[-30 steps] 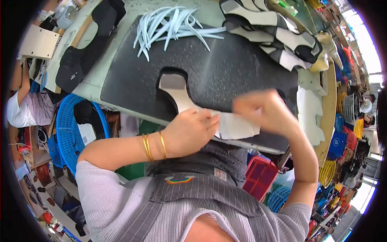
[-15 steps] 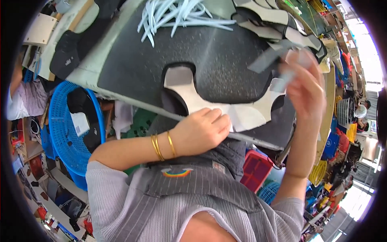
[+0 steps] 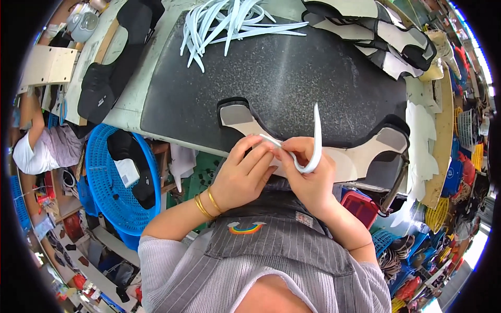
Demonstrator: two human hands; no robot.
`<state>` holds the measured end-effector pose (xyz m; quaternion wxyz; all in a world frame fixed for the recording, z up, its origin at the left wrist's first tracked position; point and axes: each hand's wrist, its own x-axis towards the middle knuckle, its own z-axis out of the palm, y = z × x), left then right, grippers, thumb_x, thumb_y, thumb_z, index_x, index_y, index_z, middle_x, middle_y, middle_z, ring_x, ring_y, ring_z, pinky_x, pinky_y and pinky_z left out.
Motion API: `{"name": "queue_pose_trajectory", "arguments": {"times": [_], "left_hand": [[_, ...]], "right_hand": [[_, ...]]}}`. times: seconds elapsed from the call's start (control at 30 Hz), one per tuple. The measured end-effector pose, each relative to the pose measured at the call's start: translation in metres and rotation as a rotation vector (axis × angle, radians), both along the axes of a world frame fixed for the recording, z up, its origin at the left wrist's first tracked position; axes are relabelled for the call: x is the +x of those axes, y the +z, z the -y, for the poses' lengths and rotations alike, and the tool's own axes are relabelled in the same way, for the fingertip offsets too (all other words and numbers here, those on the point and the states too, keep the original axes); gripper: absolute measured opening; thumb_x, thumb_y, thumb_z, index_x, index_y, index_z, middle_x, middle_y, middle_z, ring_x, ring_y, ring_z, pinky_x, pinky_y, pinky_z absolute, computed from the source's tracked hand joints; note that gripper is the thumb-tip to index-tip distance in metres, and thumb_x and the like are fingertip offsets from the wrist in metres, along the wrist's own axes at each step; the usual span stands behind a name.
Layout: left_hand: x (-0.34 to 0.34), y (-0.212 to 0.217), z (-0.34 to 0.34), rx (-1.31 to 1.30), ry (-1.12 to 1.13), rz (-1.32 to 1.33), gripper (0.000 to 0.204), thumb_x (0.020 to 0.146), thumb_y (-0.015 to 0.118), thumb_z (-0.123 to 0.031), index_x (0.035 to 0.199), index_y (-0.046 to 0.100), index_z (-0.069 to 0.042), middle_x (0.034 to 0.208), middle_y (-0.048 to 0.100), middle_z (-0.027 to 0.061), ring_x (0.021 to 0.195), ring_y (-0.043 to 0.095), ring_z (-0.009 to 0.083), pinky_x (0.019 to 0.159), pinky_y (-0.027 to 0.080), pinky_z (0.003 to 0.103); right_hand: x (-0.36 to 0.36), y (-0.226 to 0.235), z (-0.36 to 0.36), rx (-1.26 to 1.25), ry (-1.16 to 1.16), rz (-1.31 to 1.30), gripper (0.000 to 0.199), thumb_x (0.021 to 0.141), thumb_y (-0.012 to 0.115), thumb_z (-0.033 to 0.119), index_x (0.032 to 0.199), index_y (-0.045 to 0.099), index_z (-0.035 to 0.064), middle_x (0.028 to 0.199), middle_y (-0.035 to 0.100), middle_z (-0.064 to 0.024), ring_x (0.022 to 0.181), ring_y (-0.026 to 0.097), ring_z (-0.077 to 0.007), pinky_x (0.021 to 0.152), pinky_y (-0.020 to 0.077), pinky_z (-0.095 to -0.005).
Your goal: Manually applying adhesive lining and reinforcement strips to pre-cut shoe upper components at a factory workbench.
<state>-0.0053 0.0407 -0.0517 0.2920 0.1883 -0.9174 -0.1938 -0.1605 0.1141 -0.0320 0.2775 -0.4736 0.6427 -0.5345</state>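
White strip (image 3: 315, 136) pinched by both hands' fingers (image 3: 250, 156); the beige cut piece (image 3: 360, 156) partly hidden beneath them.

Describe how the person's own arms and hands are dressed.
Both hands are bare, no gloves. The left hand has two thin gold bangles at the wrist. The right hand wears nothing visible at its wrist. Both forearms are uncovered; grey pinstriped sleeves begin near the elbows.

A dark speckled work mat (image 3: 292, 68) covers the bench; on it, beyond the beige U-shaped cut piece (image 3: 360, 156), lie loose white strips (image 3: 229, 23) and stacked black-and-cream pieces (image 3: 376, 36) to their right
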Motion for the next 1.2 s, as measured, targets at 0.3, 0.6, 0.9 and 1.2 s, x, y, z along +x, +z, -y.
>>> {"name": "queue_pose_trajectory", "arguments": {"times": [0.3, 0.6, 0.9, 1.2], "left_hand": [[0.005, 0.007, 0.029, 0.139, -0.002, -0.054, 0.046, 0.064, 0.08, -0.004, 0.103, 0.058, 0.002, 0.11, 0.055, 0.0164, 0.111, 0.055, 0.038, 0.091, 0.049, 0.045], [0.007, -0.008, 0.036, 0.098, -0.051, -0.167, 0.061, 0.065, 0.08, 0.002, 0.117, 0.049, -0.001, 0.123, 0.048, 0.0177, 0.112, 0.055, 0.0398, 0.092, 0.05, 0.046], [0.004, -0.007, 0.039, 0.158, -0.118, -0.135, 0.061, 0.068, 0.077, 0.003, 0.121, 0.045, -0.001, 0.131, 0.049, 0.0234, 0.118, 0.056, 0.0412, 0.093, 0.048, 0.046], [0.005, 0.006, 0.044, 0.16, -0.147, 0.076, 0.059, 0.075, 0.074, -0.003, 0.125, 0.042, 0.0, 0.138, 0.05, 0.0247, 0.125, 0.053, 0.0387, 0.095, 0.043, 0.043]], "right_hand": [[0.028, -0.015, 0.02, -0.063, -0.279, 0.166, 0.015, 0.082, 0.074, 0.0, 0.084, 0.059, 0.0029, 0.086, 0.069, -0.0073, 0.062, 0.06, -0.0099, 0.056, 0.0478, -0.024], [0.035, -0.015, 0.022, -0.052, -0.3, -0.052, 0.019, 0.077, 0.075, -0.002, 0.084, 0.058, 0.0038, 0.083, 0.069, -0.0086, 0.059, 0.061, -0.0158, 0.053, 0.0482, -0.0265], [0.032, -0.009, 0.028, -0.03, -0.301, -0.144, 0.019, 0.077, 0.074, -0.003, 0.083, 0.057, 0.0041, 0.083, 0.068, -0.0078, 0.057, 0.059, -0.0167, 0.051, 0.0466, -0.0276], [-0.002, 0.011, 0.004, 0.031, -0.098, -0.328, 0.018, 0.076, 0.072, -0.004, 0.091, 0.065, 0.0017, 0.087, 0.066, -0.013, 0.067, 0.065, -0.0269, 0.057, 0.0512, -0.0326]]}}
